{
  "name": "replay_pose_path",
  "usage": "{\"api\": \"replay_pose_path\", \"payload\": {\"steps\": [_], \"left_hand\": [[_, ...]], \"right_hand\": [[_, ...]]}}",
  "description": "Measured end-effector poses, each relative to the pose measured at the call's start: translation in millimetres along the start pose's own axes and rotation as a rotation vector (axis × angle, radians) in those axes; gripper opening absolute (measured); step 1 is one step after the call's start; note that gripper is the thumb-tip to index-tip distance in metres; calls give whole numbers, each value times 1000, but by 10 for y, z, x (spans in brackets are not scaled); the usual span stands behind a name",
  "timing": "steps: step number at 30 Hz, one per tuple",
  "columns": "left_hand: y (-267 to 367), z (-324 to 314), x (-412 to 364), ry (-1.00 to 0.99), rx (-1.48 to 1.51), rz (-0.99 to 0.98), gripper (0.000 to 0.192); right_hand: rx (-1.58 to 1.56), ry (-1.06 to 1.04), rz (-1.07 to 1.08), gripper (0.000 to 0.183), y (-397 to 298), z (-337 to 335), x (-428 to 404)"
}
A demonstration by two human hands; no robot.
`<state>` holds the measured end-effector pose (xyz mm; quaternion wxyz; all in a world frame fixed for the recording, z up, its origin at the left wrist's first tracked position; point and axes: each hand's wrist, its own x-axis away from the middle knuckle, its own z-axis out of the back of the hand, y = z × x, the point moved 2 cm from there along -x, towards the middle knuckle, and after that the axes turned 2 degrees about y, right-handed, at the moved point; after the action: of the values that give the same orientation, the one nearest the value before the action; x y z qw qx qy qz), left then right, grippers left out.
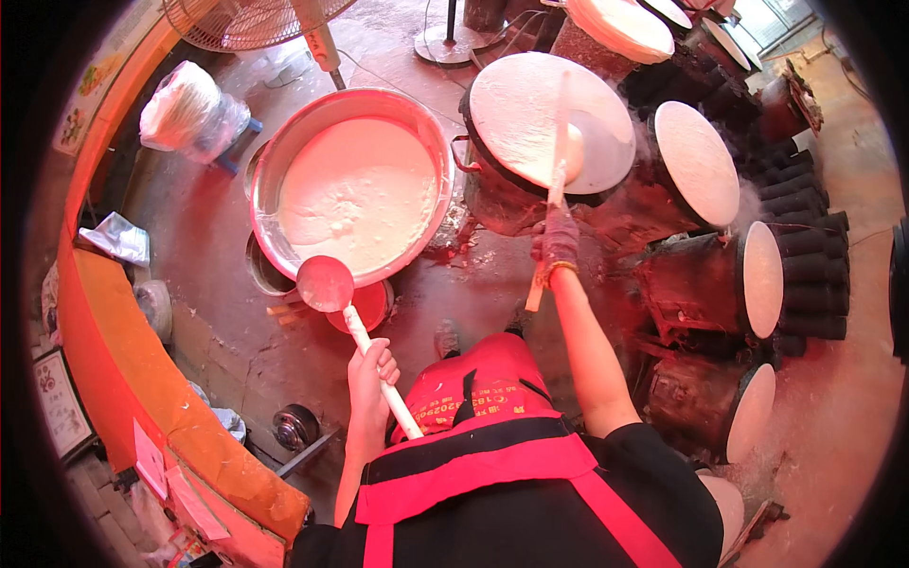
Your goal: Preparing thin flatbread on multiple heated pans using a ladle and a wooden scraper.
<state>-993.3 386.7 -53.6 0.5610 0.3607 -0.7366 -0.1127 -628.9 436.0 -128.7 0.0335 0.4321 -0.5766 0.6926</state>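
Observation:
My left hand (374, 373) is closed around the pale handle of a ladle (325, 284). The ladle's round bowl is at the near rim of a large metal basin (445, 192) of pale batter (358, 192). My right hand (557, 238), in a dark glove, grips a long flat wooden spreader (561, 142). Its blade lies across a round griddle (603, 160) on a drum stove. Pale batter (518, 106) covers much of that griddle, with a thicker pool beside the blade; a smooth greyish part shows at the right.
More drum stoves with pale round tops (696, 163) curve down the right side, beside stacked black cylinders (813, 284). A standing fan (256, 21) is at the upper left. A plastic-wrapped bundle (188, 117) sits on a blue stool. An orange counter (121, 305) borders the left; a red bucket (366, 309) stands below the basin.

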Motion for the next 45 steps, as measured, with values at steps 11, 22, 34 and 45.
{"api": "replay_pose_path", "payload": {"steps": [11,22,34,45], "left_hand": [[-36,-601,-55,-105,-112,14,9],[-520,-1695,-75,-222,-110,80,10],[-939,-2560,-12,-119,-139,64,10],[-392,-2836,-418,-336,-299,86,13]], "right_hand": [[142,-157,14,31,179,489,168],[160,-467,-157,29,40,1124,-63],[96,-267,103,27,-1115,1906,-1261],[1156,192,566,27,-821,1501,-745]]}}
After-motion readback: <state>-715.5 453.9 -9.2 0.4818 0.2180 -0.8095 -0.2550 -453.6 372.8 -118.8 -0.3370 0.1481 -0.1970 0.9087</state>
